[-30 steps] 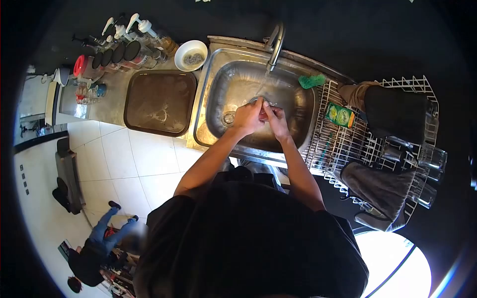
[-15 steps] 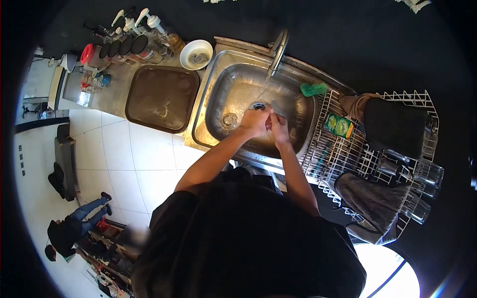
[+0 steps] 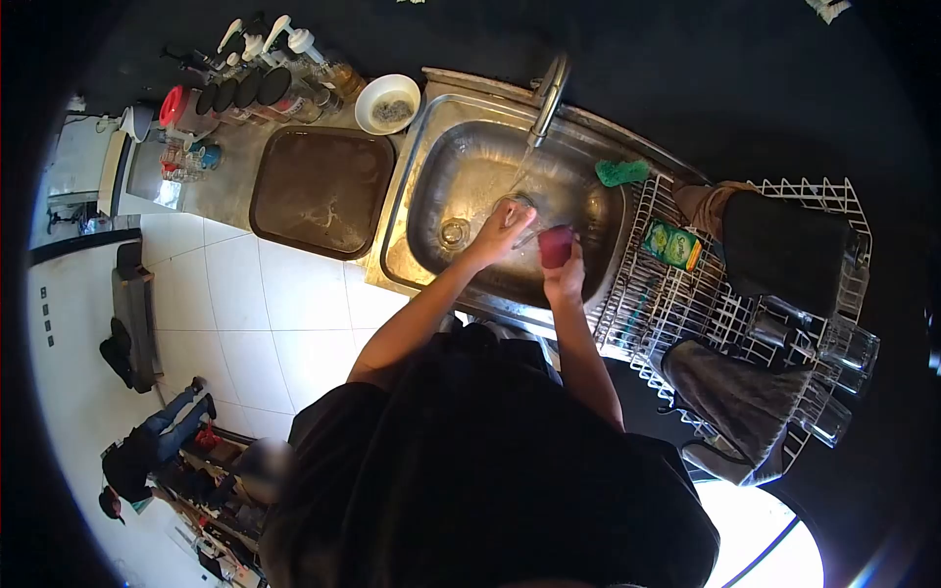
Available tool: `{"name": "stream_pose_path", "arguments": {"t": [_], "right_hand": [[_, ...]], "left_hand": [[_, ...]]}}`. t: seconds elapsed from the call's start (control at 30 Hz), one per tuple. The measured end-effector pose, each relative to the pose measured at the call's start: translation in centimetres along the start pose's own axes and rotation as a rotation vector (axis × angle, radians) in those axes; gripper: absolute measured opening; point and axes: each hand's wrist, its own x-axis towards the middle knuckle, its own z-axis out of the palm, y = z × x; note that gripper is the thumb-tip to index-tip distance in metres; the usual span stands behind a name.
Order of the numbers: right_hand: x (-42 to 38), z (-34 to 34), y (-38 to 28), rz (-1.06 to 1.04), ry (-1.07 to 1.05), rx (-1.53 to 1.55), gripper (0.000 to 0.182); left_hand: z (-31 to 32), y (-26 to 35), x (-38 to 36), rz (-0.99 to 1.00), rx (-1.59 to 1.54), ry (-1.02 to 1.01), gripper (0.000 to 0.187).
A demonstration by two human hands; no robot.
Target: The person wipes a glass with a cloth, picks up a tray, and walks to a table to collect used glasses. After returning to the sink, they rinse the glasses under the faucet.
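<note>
Over the steel sink (image 3: 470, 167), my right hand (image 3: 564, 279) holds a small dark red cup (image 3: 556, 246). My left hand (image 3: 498, 235) is to its left with curled fingers, under the tap (image 3: 550, 103); what they hold, if anything, is too small to tell. A round glass-like rim (image 3: 522, 199) shows just beyond the left fingertips, partly hidden by them. A thin stream of water runs from the tap toward that rim. The drain (image 3: 453, 233) lies left of my left hand.
A brown tray (image 3: 319, 191) and a white bowl (image 3: 388, 105) are left of the sink, with pump bottles (image 3: 294, 44) behind. Right are a green scrubber (image 3: 621, 173), a wire rack (image 3: 676, 304), a green-yellow packet (image 3: 671, 245), cloths and glasses (image 3: 848, 348). A person (image 3: 142, 451) is far left.
My hands have moved apart from each other. The red cup, mostly hidden between them before, now shows in my right hand, which has shifted right and slightly down.
</note>
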Motion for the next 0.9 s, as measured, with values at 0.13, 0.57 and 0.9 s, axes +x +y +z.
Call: {"name": "stream_pose_path", "arguments": {"t": [0.13,0.57,0.9], "right_hand": [[-2.4,3.4,0.7,0.115,-0.237,0.252,0.043],[-0.5,1.3,1.6,0.355,-0.326,0.326,0.049],[3.1,-0.5,3.2,0.381,-0.542,0.420,0.043]], "left_hand": [[3.1,5.3,-2.4,0.381,0.241,0.248,0.046],[3.4,5.5,-5.7,0.480,0.342,0.369,0.035],[3.5,7.5,-6.8,0.818,0.721,0.385,0.030]]}}
